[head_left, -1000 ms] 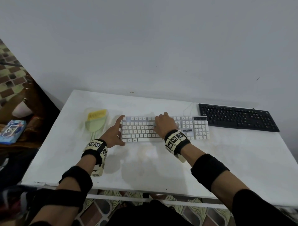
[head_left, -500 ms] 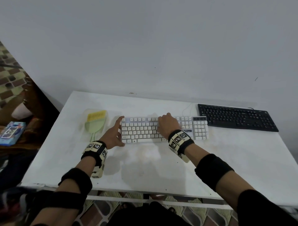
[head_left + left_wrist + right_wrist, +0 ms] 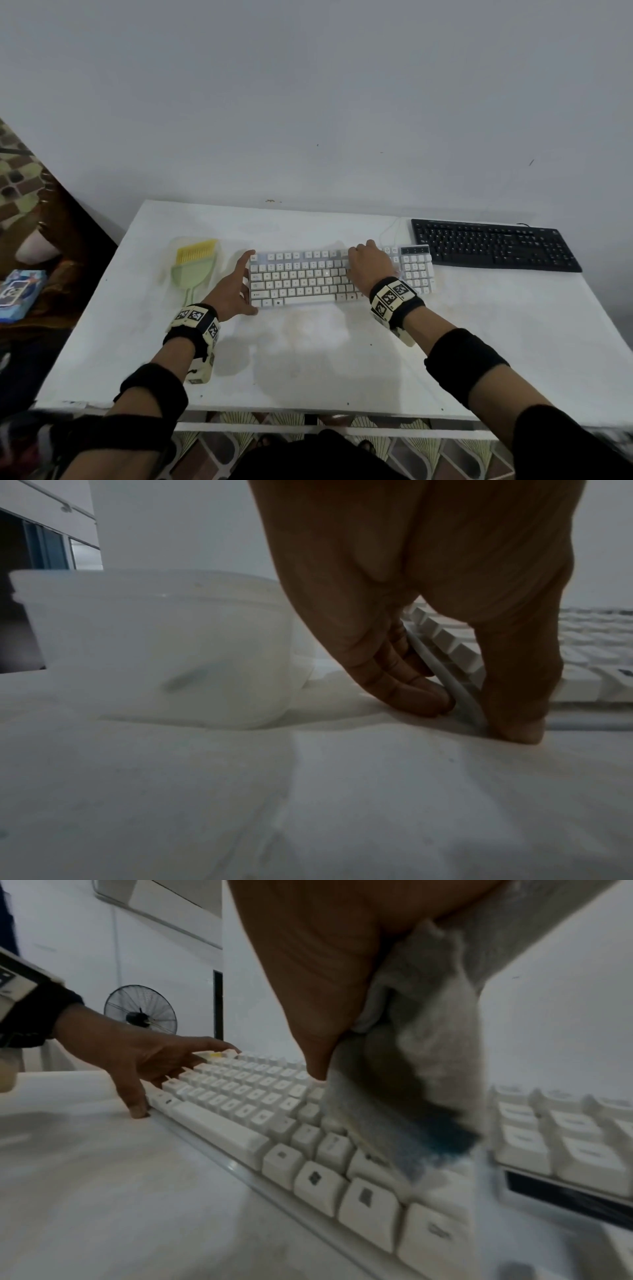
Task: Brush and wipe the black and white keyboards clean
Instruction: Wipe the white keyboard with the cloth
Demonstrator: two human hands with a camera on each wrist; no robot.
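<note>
With left hand (image 3: 230, 290) spread flat against left end of white keyboard (image 3: 308, 277) at table (image 3: 308, 359) centre and right hand (image 3: 368, 265) clenched round grey cloth (image 3: 404, 1096) on right-centre keys, risk of keyboard skidding right toward black keyboard (image 3: 493, 245) under excess wiping force.

Counts: 2 keyboards, 1 white keyboard (image 3: 337, 275) and 1 black keyboard (image 3: 493, 245). 1 brush (image 3: 194, 265), yellow bristles, green handle. 1 cloth (image 3: 421, 1074), grey. 1 clear tub (image 3: 161, 647). 1 table (image 3: 479, 342). 2 hands: left hand (image 3: 233, 291), right hand (image 3: 370, 265). 2 tagged wristbands, one per wrist. 1 fan (image 3: 140, 1010) in the background. 1 blue box (image 3: 19, 291) off the table's left side.
</note>
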